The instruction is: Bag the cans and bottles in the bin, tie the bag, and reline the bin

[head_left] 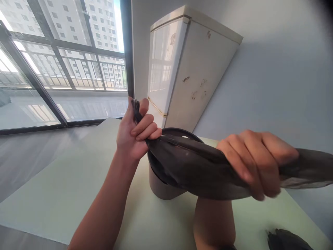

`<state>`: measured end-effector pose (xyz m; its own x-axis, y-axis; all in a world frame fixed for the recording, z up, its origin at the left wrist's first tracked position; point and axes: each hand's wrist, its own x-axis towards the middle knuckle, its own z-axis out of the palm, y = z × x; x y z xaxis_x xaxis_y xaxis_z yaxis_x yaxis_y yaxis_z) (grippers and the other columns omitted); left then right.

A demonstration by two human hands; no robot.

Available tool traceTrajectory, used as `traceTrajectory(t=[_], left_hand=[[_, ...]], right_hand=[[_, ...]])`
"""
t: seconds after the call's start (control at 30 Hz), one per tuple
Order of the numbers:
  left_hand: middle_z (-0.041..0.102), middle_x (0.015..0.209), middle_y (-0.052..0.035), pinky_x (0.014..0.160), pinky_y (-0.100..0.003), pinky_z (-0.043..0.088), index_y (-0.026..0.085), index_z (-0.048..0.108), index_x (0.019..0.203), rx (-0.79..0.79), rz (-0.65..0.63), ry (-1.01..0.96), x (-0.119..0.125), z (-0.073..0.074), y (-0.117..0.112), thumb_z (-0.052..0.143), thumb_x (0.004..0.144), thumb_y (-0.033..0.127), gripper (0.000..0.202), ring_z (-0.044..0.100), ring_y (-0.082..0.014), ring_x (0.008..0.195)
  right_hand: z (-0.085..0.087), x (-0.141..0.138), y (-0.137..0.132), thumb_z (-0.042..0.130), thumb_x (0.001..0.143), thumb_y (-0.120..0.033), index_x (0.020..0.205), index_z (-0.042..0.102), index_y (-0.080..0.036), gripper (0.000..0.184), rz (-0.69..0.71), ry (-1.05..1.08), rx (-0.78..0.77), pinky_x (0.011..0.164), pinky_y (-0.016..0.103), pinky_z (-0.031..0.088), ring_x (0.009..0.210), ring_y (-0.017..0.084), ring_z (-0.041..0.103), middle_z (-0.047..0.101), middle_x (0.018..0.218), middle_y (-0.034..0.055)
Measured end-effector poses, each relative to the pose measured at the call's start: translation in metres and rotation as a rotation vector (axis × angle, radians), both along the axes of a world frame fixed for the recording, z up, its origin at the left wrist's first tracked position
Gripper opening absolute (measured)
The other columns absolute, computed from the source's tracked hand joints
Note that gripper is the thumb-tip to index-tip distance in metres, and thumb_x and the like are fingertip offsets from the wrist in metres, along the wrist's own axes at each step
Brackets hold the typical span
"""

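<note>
A thin dark plastic garbage bag (197, 166) is stretched sideways between my hands, bunched lengthwise. My left hand (140, 128) is closed around its gathered end, with a bit of the plastic sticking up between thumb and forefinger. Further right, my right hand (255, 161) wraps round the bag, and the rest of it trails past the right edge of the view. Behind and below the bag stands a round grey-brown trash can (166, 191) with a dark rim. The bag hides most of the can's opening, so its inside cannot be seen.
The can stands on a pale green tabletop (73, 184). A dark crumpled thing (286, 239) lies at the lower right. Beyond the table is a white refrigerator (203, 76) with rusty spots, against a wall. Glass sliding doors (65, 69) are at the left.
</note>
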<state>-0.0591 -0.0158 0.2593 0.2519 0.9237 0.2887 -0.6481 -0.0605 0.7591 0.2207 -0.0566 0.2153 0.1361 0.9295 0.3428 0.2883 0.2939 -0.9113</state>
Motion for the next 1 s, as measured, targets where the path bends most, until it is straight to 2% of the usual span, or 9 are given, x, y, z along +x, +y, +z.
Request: traceTrajectory(t=[0.1,0.17,0.23,0.3,0.4,0.47,0.6,0.8,1.0], left_hand=[[0.033,0.052,0.0047,0.046,-0.028,0.040,0.022,0.062,0.082,-0.001,-0.072,0.068,0.002,0.010,-0.007,0.046,0.101,0.071,0.055,0.038,-0.0111,0.042],[0.044,0.060,0.0001,0.051,-0.030,0.045,0.020,0.063,0.078,0.051,-0.062,0.119,0.004,0.014,-0.013,0.051,0.101,0.063,0.050,0.046,-0.0127,0.050],[0.052,0.068,-0.0039,0.056,-0.031,0.048,0.018,0.067,0.076,0.122,-0.038,0.170,0.007,0.014,-0.016,0.056,0.099,0.047,0.038,0.052,-0.0143,0.058],[0.057,0.073,-0.0052,0.061,-0.031,0.050,0.017,0.074,0.081,0.191,-0.012,0.241,0.011,0.011,-0.018,0.060,0.095,0.033,0.025,0.055,-0.0151,0.064],[0.062,0.074,-0.0035,0.068,-0.030,0.052,0.020,0.080,0.103,0.275,0.027,0.340,0.017,0.004,-0.017,0.069,0.093,0.028,0.017,0.059,-0.0157,0.070],[0.066,0.078,-0.0025,0.070,-0.030,0.053,0.024,0.078,0.117,0.296,0.041,0.355,0.021,0.001,-0.017,0.077,0.091,0.030,0.027,0.063,-0.0158,0.073],[0.073,0.089,-0.0055,0.074,-0.031,0.058,0.021,0.081,0.103,0.302,0.064,0.392,0.027,-0.004,-0.015,0.082,0.087,0.032,0.020,0.069,-0.0167,0.077],[0.077,0.104,-0.0094,0.088,-0.035,0.062,0.022,0.085,0.089,0.500,0.014,0.512,0.028,-0.004,-0.019,0.081,0.088,0.027,0.006,0.071,-0.0272,0.113],[0.080,0.092,-0.0051,0.072,-0.032,0.063,0.024,0.086,0.093,0.455,-0.029,0.582,0.033,-0.005,-0.025,0.079,0.089,0.027,0.008,0.075,-0.0197,0.076]], right_hand=[[0.017,0.014,0.001,0.060,0.055,-0.097,0.075,0.058,-0.035,0.065,0.441,0.145,0.084,0.036,0.034,0.031,0.035,0.019,0.035,0.037,0.042,-0.0021],[0.037,0.005,-0.004,0.070,0.059,-0.088,0.066,0.048,-0.031,0.062,0.512,0.222,0.054,0.036,0.028,0.025,0.036,0.012,0.023,0.025,0.042,-0.0067],[0.055,-0.013,-0.011,0.074,0.073,-0.070,0.064,0.046,-0.027,0.052,0.440,0.288,-0.032,0.039,0.025,0.021,0.041,0.009,0.017,0.025,0.047,-0.0070],[0.067,-0.031,-0.016,0.072,0.083,-0.052,0.068,0.054,-0.024,0.036,0.386,0.333,-0.081,0.043,0.024,0.021,0.046,0.008,0.018,0.037,0.055,-0.0045],[0.069,-0.046,-0.013,0.067,0.087,-0.035,0.079,0.068,-0.020,0.018,0.389,0.336,-0.081,0.047,0.026,0.029,0.049,0.008,0.027,0.057,0.069,0.0013],[0.065,-0.048,-0.008,0.068,0.088,-0.030,0.082,0.071,-0.019,0.012,0.377,0.317,-0.074,0.050,0.027,0.035,0.052,0.010,0.037,0.057,0.068,0.0013],[0.059,-0.049,-0.001,0.077,0.088,-0.031,0.096,0.075,-0.021,0.013,0.369,0.270,-0.083,0.052,0.026,0.037,0.059,0.012,0.047,0.056,0.067,-0.0005],[0.060,-0.055,-0.005,0.082,0.086,-0.046,0.100,0.079,-0.022,0.029,0.284,0.095,-0.045,0.057,0.031,0.045,0.062,0.016,0.056,0.066,0.074,0.0028],[0.065,-0.063,-0.014,0.087,0.078,-0.052,0.097,0.064,-0.025,0.041,0.296,0.012,-0.025,0.062,0.031,0.052,0.070,0.019,0.065,0.070,0.080,0.0014]])
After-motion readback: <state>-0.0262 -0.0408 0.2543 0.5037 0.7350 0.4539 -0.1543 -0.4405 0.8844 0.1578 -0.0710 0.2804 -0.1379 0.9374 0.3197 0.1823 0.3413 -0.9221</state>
